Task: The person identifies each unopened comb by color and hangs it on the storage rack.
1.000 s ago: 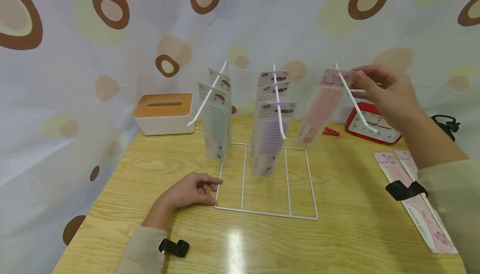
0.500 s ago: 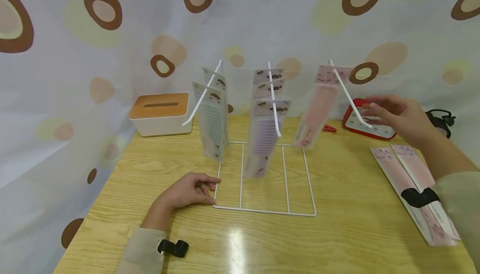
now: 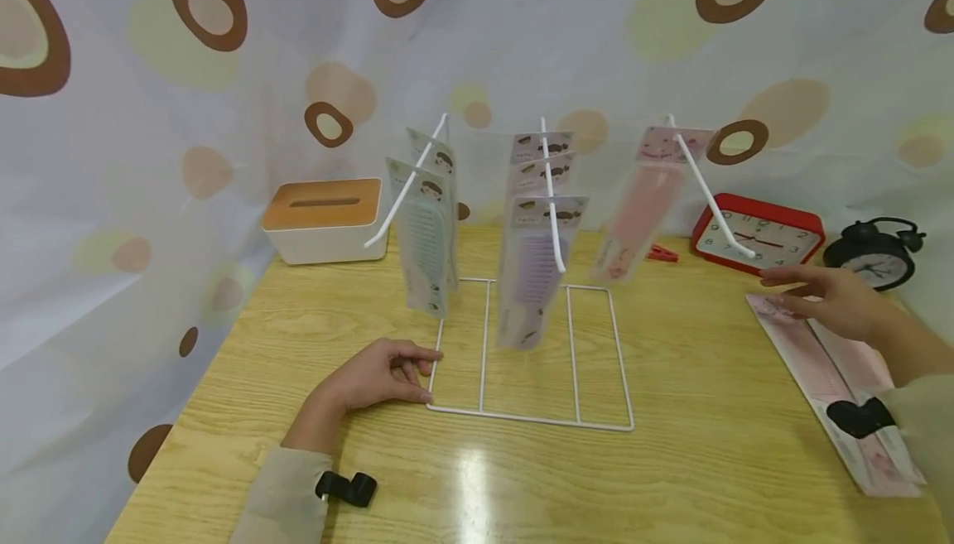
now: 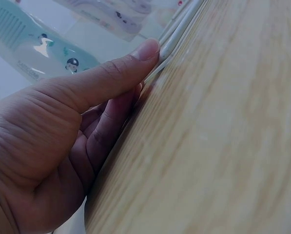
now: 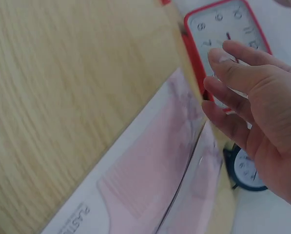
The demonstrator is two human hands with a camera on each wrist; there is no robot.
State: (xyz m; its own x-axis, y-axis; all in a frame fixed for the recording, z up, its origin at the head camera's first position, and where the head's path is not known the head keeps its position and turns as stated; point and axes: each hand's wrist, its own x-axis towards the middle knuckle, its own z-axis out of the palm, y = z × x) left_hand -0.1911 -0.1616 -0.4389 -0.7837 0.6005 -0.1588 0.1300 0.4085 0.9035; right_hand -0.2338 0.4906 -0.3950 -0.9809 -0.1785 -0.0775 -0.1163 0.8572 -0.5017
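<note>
My left hand (image 3: 380, 374) holds the left side of a white wire display rack (image 3: 529, 420), thumb against its front corner. Packaged green combs (image 3: 426, 238) hang on the rack's left hook, and several packaged purple combs (image 3: 538, 271) on the middle one. A packaged pink comb (image 3: 644, 204) hangs from the right hook. My right hand (image 3: 850, 308) is over the top end of two packaged pink combs (image 5: 145, 170) lying side by side on the table. Its fingers are loosely bent, with nothing between them in the right wrist view.
Behind the right hand stand a red-framed clock (image 3: 760, 233) and a black alarm clock (image 3: 879, 258). A small red clip (image 3: 662, 253) lies left of them. At the back left sits a white tissue box (image 3: 324, 238) with a wooden lid. A patterned curtain (image 3: 477, 39) backs the table.
My right hand has let go of the pink comb on the right hook. It has moved right and down to the packs on the table. The left hand stays at the rack.
</note>
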